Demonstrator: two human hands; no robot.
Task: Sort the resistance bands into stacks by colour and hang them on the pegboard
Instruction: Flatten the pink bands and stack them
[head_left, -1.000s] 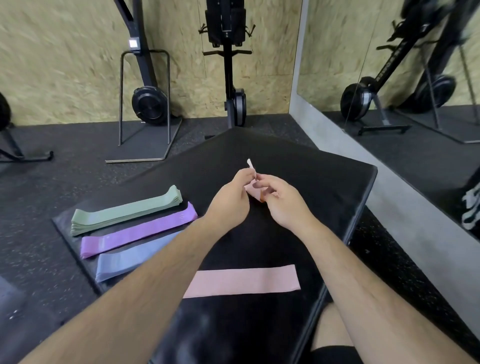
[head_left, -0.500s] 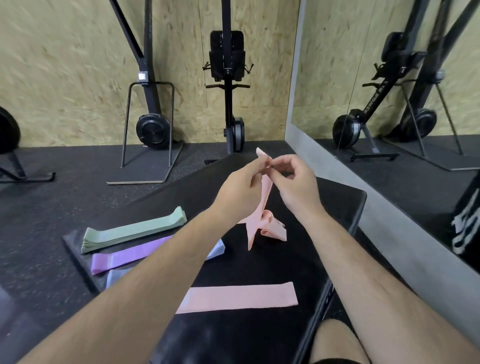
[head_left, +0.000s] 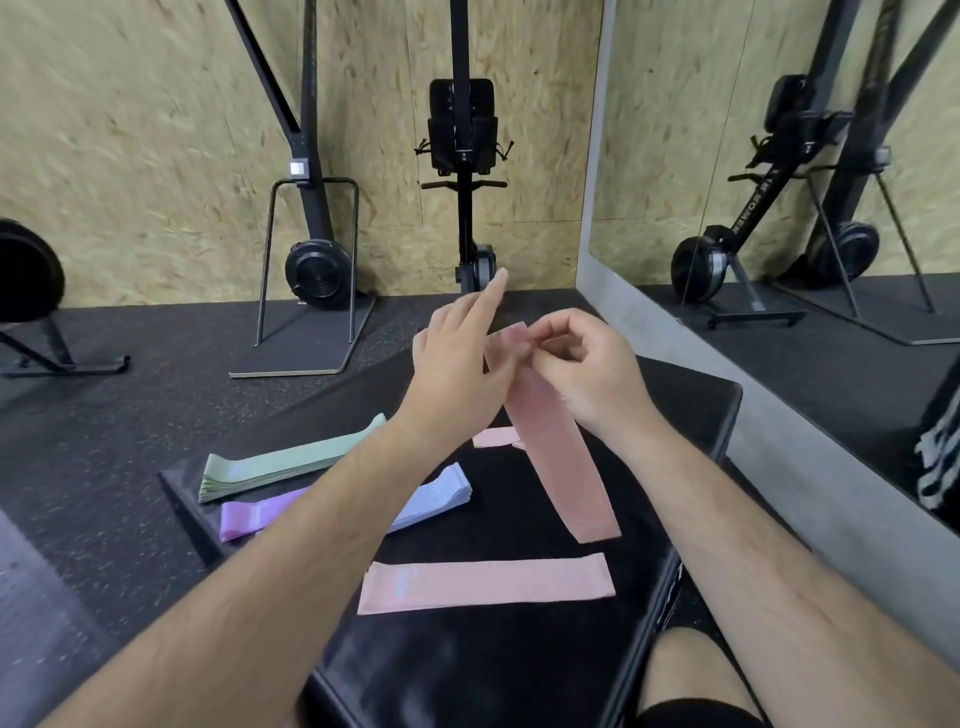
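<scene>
It's untangled! The long pink fabric resistance band (head_left: 558, 457), bunched up a moment ago, now hangs straight and flat from the right hand (head_left: 589, 374), which pinches its top end. The left hand (head_left: 460, 364) has let go, fingers straight, just beside it. The band's lower end dangles near the flat pink band (head_left: 485, 582) lying on the black padded mat (head_left: 493, 670), so it looks ready to start the pink stack.

My right hand (head_left: 587, 374) pinched the hanging pink band (head_left: 563, 462) at its top; left hand (head_left: 462, 358) just beside, index straight. A second pink band (head_left: 488, 582) lay flat on the mat (head_left: 519, 675).
</scene>
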